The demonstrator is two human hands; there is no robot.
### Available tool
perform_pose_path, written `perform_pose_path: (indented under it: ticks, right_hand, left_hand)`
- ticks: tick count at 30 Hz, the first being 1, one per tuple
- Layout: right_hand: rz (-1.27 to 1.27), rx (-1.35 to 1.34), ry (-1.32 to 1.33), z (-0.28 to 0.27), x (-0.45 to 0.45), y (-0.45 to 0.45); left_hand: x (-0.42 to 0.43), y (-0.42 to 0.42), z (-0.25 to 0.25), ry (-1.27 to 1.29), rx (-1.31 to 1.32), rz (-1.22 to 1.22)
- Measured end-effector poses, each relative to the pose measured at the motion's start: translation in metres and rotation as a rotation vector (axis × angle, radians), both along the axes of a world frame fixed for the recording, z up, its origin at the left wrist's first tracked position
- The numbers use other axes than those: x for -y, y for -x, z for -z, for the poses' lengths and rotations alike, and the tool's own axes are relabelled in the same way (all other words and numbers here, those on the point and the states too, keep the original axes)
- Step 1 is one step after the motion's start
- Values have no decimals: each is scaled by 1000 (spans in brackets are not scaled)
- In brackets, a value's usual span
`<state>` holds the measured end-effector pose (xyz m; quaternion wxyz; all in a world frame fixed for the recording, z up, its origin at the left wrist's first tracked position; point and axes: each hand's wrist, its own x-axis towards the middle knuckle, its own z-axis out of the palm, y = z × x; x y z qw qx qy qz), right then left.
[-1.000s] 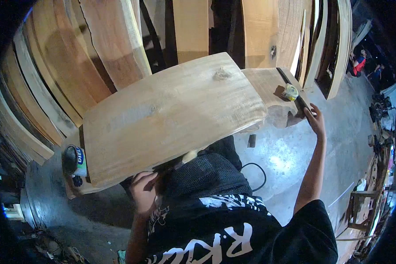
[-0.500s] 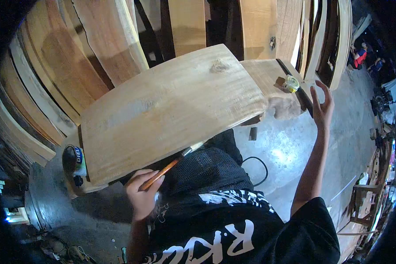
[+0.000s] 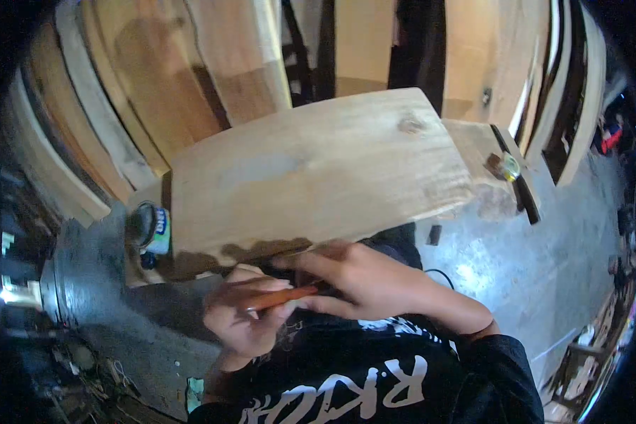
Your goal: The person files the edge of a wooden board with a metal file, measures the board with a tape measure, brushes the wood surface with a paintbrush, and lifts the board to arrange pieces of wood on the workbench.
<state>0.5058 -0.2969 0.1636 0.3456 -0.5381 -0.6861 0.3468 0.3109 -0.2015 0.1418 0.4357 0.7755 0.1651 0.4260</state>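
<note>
My left hand is closed around the orange-brown wooden handle of a paintbrush, near the front edge of a broad pale wooden board. Beside it, my right hand reaches across my body, fingers and thumb about the brush's front end. Motion blurs those fingers, and the brush's tip is hidden behind them. Both hands cast shadows on the board's lower edge. At the board's left end stands an open can with a blue, white and green label.
A small clear and yellow round object rests by a dark strip on the lower wood at right. Tall planks lean behind. Grey concrete floor surrounds the work, with a cable on it. A person is far right.
My right hand has come from beside the clear and yellow object to the paintbrush at my left hand. The brush has swung more level. The view has shifted, so the board appears farther right.
</note>
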Motion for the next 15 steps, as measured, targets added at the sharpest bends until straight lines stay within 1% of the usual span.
perform_pose_path:
  ticks: [1,2,3,4,6,7,8,10,11,12,13,14,15]
  right_hand:
    - [-36,38,-12,3,-4,7]
    - [-68,17,-16,6,-5,10]
    - [-98,-1,-18,10,-6,11]
    - [-127,-16,-20,11,-4,10]
    - [-1,-1,26,5,5,6]
    - [53,-4,18,2,9,3]
    - [104,13,-17,-4,7,-5]
    - [286,-99,133,-18,7,-15]
    - [321,-188,62,-4,4,-24]
    - [338,-233,25,-11,-5,-26]
    - [356,-288,-1,-17,-11,-26]
    - [372,-343,-24,-22,-17,-25]
    - [311,-392,22,-24,-24,-24]
  left_hand:
    - [-5,3,-3,-58,-48,14]
    - [-9,6,-6,-113,-96,28]
    - [-11,6,-4,-116,-93,11]
    - [-14,9,5,-28,-13,-15]
    - [-20,14,24,124,166,-57]
    - [-28,17,12,87,-19,-47]
    - [-29,19,10,121,-107,-131]
    - [-39,12,11,160,-170,-242]
    - [-55,10,16,-54,-173,-263]
    - [-69,11,20,-257,-196,-284]
    - [-72,9,16,-247,-223,-279]
    - [-76,8,14,-291,-247,-281]
    - [-80,9,13,-330,-276,-285]
